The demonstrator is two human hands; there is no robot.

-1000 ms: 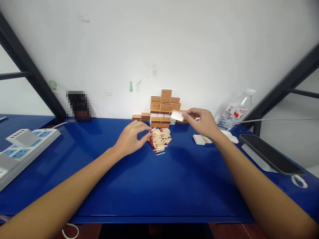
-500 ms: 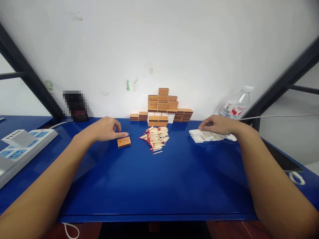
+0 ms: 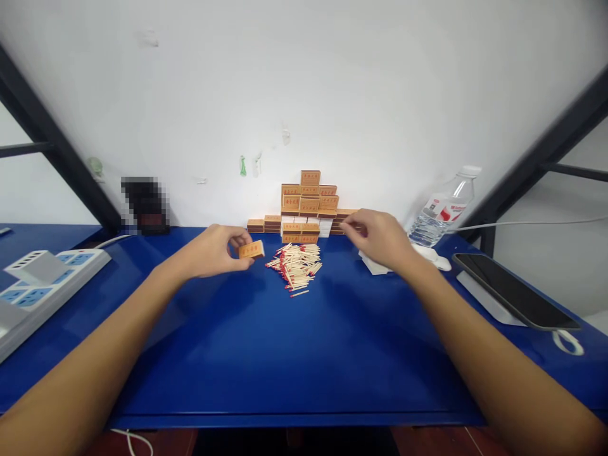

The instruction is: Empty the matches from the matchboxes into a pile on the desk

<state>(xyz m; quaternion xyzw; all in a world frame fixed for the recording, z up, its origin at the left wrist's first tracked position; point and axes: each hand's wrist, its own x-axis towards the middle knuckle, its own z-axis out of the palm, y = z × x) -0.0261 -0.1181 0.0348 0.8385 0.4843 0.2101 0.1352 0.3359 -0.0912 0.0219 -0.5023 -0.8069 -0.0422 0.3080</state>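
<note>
My left hand (image 3: 225,251) is closed around an orange matchbox (image 3: 251,249), lifted off the table with its pale end facing right. My right hand (image 3: 377,233) hovers at the right, fingers curled together towards the thumb, with no object visible in them. Below and behind that hand lie several white pieces that look like matchbox trays (image 3: 374,264), partly covered by it. Between the hands a loose pile of red-tipped matches (image 3: 297,266) rests on the blue table (image 3: 294,354).
Stacked matchboxes (image 3: 310,206) stand against the wall behind the matches. At the right are a water bottle (image 3: 439,209) and a phone (image 3: 513,288). A power strip (image 3: 57,285) lies at the left, and a dark pixelated object (image 3: 145,206) stands at the back left.
My left hand has picked the matchbox up from the table and moved it slightly right. My right hand has left the white trays and shifted left, towards the match pile.
</note>
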